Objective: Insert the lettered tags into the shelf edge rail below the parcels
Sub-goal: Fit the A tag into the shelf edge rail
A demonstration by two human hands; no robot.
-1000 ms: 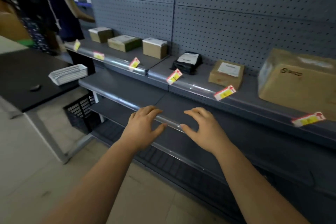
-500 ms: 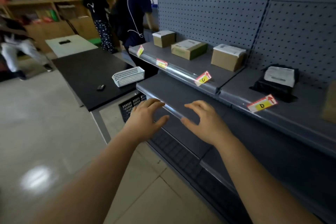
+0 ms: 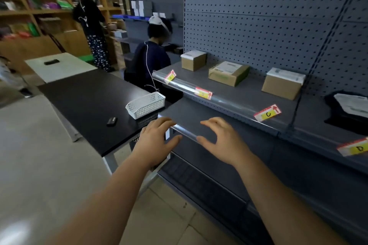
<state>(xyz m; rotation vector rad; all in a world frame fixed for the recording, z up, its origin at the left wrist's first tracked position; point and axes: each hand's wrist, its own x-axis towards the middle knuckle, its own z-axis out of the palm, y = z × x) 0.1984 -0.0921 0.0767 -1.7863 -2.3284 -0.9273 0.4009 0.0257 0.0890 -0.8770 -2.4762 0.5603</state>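
Observation:
Red-and-yellow lettered tags sit tilted in the clear edge rail (image 3: 229, 98) of the upper grey shelf: one at the far end (image 3: 170, 76), a second (image 3: 203, 93), tag C (image 3: 267, 113) and tag D (image 3: 353, 147). Cardboard parcels (image 3: 193, 60) (image 3: 228, 72) (image 3: 283, 82) and a black bag with a white label (image 3: 348, 108) lie above them. My left hand (image 3: 157, 141) and my right hand (image 3: 223, 139) hover with fingers spread in front of the lower shelf's rail (image 3: 186, 130). Neither holds anything.
A white mesh basket (image 3: 146, 106) and a small black object (image 3: 111, 121) rest on the black table (image 3: 85, 103) to the left. A person in dark blue (image 3: 151, 61) bends at the shelf's far end; another (image 3: 93, 32) stands by wooden shelving.
The view has swung left along the shelf, so the right-hand parcels have left the frame and the table and people have come in. Both hands keep the same spread pose.

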